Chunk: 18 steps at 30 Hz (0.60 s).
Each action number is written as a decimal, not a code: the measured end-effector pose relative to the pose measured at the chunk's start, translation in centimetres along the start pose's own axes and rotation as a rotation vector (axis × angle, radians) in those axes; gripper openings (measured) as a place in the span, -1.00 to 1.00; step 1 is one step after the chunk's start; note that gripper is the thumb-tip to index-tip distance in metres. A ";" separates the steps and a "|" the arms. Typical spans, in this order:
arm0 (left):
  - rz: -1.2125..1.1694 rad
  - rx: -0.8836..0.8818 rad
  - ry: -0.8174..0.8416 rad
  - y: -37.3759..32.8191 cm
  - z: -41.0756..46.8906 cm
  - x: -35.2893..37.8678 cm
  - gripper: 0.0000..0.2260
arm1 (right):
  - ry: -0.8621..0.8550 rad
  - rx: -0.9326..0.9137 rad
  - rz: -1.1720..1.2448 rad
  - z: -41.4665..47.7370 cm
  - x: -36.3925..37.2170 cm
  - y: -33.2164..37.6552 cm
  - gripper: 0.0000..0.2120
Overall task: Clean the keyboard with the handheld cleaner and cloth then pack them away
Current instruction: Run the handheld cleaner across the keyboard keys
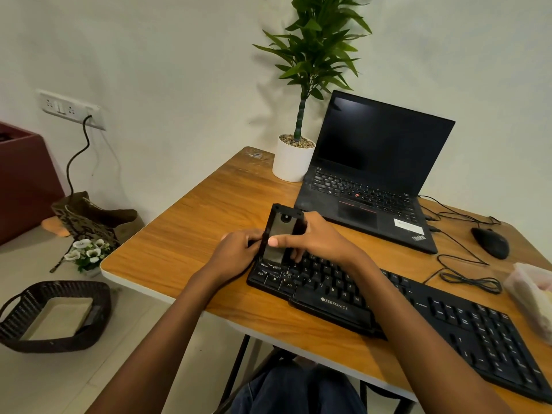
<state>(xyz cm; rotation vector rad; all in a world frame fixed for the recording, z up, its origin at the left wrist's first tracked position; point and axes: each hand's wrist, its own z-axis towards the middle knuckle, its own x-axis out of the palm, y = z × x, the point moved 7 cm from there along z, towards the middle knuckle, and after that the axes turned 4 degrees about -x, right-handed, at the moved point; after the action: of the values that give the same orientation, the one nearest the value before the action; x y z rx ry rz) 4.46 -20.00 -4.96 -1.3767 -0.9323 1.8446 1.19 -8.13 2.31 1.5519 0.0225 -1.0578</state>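
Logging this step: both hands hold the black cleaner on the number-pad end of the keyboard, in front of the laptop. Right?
No. The head view shows the left hand and right hand holding the black cleaner on the Ctrl-and-Shift end of the keyboard, in front of the laptop.

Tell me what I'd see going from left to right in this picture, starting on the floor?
Wicker basket on the floor → white plant pot → ThinkPad laptop → black mouse → plastic container at the desk's right edge.
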 end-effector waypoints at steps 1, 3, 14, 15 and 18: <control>0.006 0.003 -0.002 0.0 0.0 0.0 -0.80 | -0.023 0.000 -0.014 0.1 -0.2 -0.1 -0.73; 0.017 0.004 -0.002 0.2 0.2 0.1 -0.81 | -0.106 -0.009 -0.049 0.4 -1.0 -0.2 -0.69; 0.017 -0.009 -0.021 0.9 0.5 0.1 -0.72 | -0.004 0.145 0.013 -3.2 -3.8 -2.0 -0.88; 0.021 -0.014 -0.020 0.9 0.5 0.1 -0.72 | 0.007 0.165 0.004 -3.7 -4.3 -2.2 -0.89; 0.014 -0.021 -0.020 1.0 0.5 0.2 -0.72 | 0.006 0.181 -0.051 -3.9 -4.8 -2.3 -0.85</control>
<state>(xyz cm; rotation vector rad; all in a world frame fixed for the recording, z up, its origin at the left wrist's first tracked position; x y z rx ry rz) 3.83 -20.46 -5.77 -1.3827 -0.9565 1.8677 -0.58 -1.84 3.06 1.7249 -0.0302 -1.1200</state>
